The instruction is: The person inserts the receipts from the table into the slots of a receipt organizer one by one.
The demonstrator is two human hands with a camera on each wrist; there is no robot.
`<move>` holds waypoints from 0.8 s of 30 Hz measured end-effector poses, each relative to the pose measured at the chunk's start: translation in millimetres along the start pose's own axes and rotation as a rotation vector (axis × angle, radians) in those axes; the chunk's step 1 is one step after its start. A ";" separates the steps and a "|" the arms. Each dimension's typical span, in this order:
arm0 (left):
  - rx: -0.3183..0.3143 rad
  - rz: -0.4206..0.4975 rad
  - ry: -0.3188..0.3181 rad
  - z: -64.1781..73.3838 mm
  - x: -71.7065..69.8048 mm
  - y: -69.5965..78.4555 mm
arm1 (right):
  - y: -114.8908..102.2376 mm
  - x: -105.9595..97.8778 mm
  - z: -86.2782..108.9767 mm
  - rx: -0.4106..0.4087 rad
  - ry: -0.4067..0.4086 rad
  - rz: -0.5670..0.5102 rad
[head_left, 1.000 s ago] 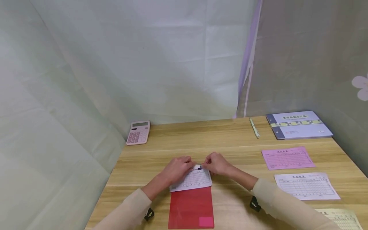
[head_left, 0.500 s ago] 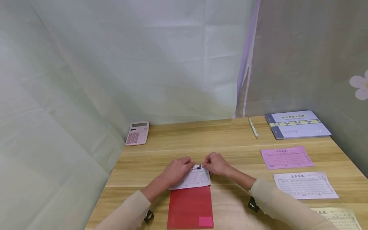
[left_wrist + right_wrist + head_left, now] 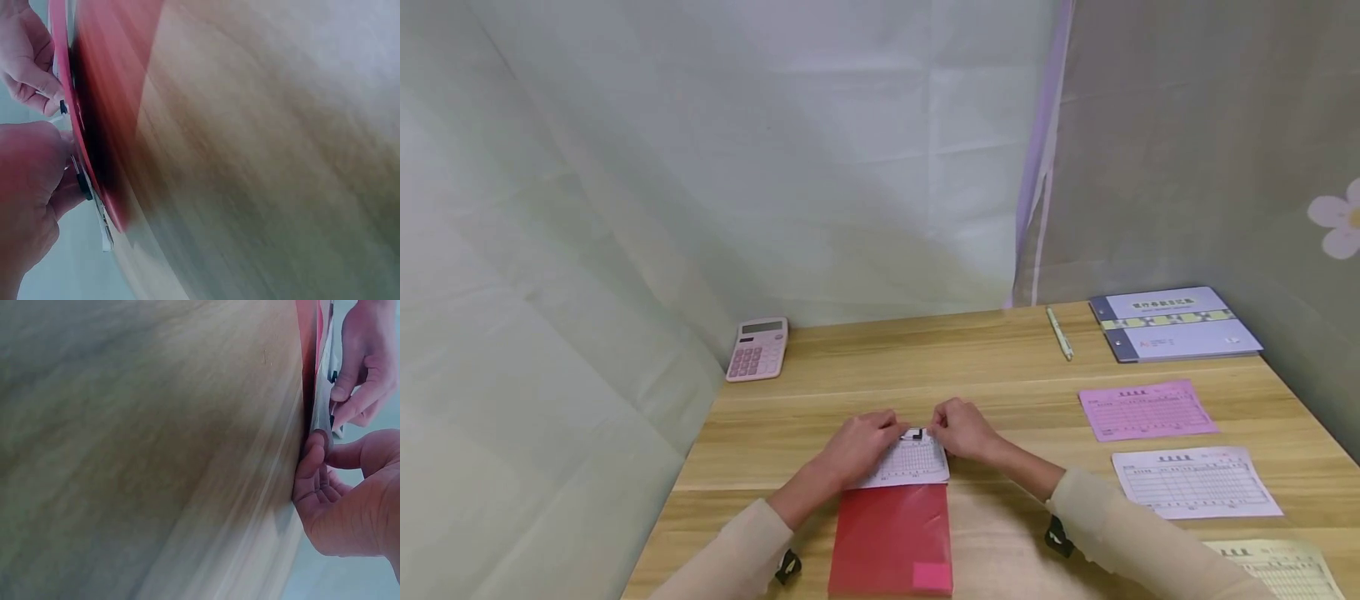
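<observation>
A red folder (image 3: 891, 537) lies on the table in front of me in the head view, a pink label (image 3: 932, 575) at its lower right. A white printed form (image 3: 913, 462) lies over its top part. A metal clip with black parts (image 3: 915, 434) shows at the form's upper edge, between my hands. My left hand (image 3: 861, 446) covers the form's left side, and its thumb and fingers hold the clip. My right hand (image 3: 964, 429) pinches the form's upper right corner between thumb and index finger, as the right wrist view shows. The left fingertips are partly hidden.
Pink (image 3: 1148, 410), white (image 3: 1197, 482) and yellow (image 3: 1288, 567) form slips lie to the right. A ledger book (image 3: 1180, 329) and a pen (image 3: 1060, 333) are at the back right. A pink calculator (image 3: 758, 350) sits at the back left, near the hanging curtain (image 3: 850, 167).
The red folder's lower end has shifted slightly left, and the form's lower edge has moved up a little. Both hands stay in nearly the same place.
</observation>
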State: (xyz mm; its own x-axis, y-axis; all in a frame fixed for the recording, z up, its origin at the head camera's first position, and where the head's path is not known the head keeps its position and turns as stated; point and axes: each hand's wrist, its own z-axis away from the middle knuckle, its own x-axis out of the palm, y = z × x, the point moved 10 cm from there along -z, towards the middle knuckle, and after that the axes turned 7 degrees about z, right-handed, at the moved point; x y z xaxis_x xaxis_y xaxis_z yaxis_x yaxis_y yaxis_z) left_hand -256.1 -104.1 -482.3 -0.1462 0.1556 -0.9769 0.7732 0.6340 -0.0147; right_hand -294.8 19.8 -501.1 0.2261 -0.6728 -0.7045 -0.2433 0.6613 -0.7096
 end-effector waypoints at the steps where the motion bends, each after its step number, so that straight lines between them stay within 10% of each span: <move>1: -0.002 0.001 -0.002 0.1 -0.3 0.4 | -0.9 -0.7 0.5 -0.003 0.005 0.005; 8: -0.033 0.017 -0.018 1.1 -1.3 0.3 | -6.1 -4.8 1.5 -0.049 0.057 0.058; 24: -0.041 0.048 -0.005 0.9 -3.4 1.1 | -2.4 3.6 11.8 0.055 -0.141 -0.127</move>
State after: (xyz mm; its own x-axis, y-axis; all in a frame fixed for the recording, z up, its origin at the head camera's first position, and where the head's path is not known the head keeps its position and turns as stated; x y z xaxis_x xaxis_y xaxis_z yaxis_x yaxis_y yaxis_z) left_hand -254.2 -104.5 -479.1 -0.1060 0.1831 -0.9774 0.7533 0.6564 0.0413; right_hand -282.3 19.7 -502.1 0.3830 -0.7015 -0.6011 -0.1535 0.5933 -0.7902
